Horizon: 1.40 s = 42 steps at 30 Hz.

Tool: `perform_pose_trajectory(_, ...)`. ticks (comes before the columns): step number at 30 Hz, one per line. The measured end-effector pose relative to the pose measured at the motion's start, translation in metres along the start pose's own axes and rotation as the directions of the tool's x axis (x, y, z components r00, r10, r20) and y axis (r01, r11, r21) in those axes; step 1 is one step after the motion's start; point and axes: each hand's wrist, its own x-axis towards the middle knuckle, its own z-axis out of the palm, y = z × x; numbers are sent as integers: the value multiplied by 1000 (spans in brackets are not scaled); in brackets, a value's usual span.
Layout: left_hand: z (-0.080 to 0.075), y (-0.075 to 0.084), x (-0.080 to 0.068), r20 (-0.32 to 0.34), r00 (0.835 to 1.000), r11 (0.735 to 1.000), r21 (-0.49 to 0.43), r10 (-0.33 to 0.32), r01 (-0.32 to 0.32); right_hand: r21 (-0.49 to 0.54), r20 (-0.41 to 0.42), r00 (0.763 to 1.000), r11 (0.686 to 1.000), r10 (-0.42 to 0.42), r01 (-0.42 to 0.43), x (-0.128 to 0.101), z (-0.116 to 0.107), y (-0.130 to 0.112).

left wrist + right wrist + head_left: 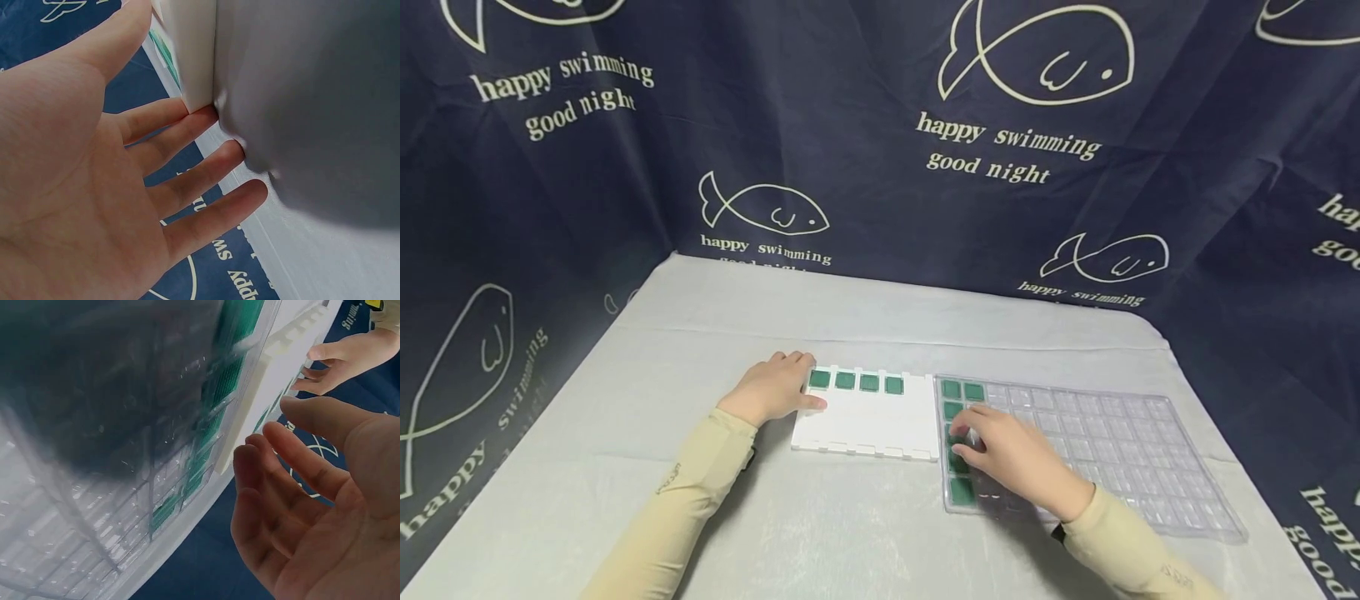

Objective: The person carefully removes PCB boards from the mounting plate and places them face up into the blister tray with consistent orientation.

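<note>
A white slotted board [865, 421] lies mid-table with several green square chips [857, 382] in its top row. My left hand [775, 387] rests open against the board's left edge; in the left wrist view its straight fingers [187, 134] touch the board's corner [200, 56]. Right of the board lies a clear plastic compartment tray [1112, 450] with green chips [962, 391] in its left columns. My right hand [1000, 450] reaches over that left column, fingertips down on a chip. In the right wrist view its fingers [281, 462] are loosely curved beside the tray [94, 506] and hold nothing.
A grey cloth [700, 517] covers the table. A dark blue curtain [880, 125] printed with fish hangs behind and on both sides. Most compartments of the clear tray [1150, 467] hold no chip. The table's right edge runs just past the tray.
</note>
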Motion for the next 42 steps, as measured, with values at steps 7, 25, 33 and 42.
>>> perform_pose_trajectory(7, 1, 0, 0, -9, 1000, 1000, -1, 4, -4, -1, 5, 999, 999, -35, 35, 26, 2, 3)
perform_pose_trajectory(25, 3, -2, 1, -16, 1000, 1000, -1, -5, 5, -48, 12, 991, 990, -133, 133, 95, 15, -15)
perform_pose_trajectory(33, 2, -1, 1, -18, 1000, 1000, 2, -5, 5, -56, 92, 992, 994, -89, 95, 108, 23, -22)
perform_pose_trajectory(42, 1, -1, 0, -15, 1000, 1000, -2, -14, 14, -61, 90, 991, 992, -101, 107, 114, 22, -25)
